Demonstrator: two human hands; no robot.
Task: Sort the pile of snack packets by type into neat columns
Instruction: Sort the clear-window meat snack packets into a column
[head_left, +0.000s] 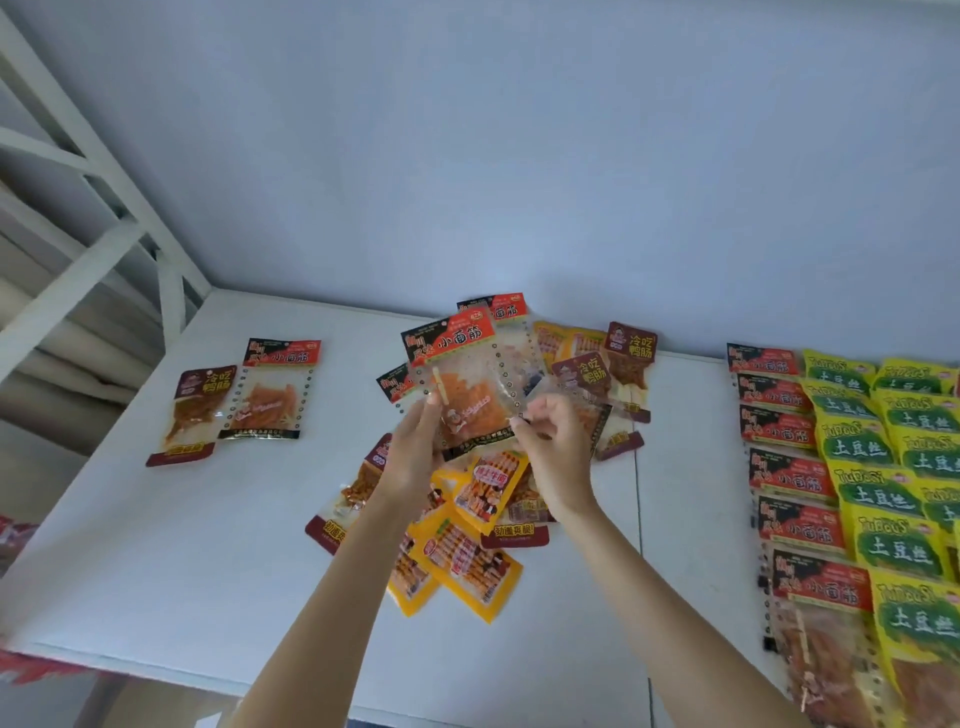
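My left hand and right hand pinch opposite edges of one clear, red-headed gluten-strip packet, raised above the mixed pile. Risk, as I judge it: slick film slips from either pinch, or a clinging neighbour lifts. Beyond the hands: white tabletop, pale wall; sorted red and green columns outboard of the right hand.

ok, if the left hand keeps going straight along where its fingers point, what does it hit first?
Likely nothing new: the left hand already grips the red-topped clear snack packet. Beyond it lies the central pile's other red-topped packet, then the wall; depth is unclear.
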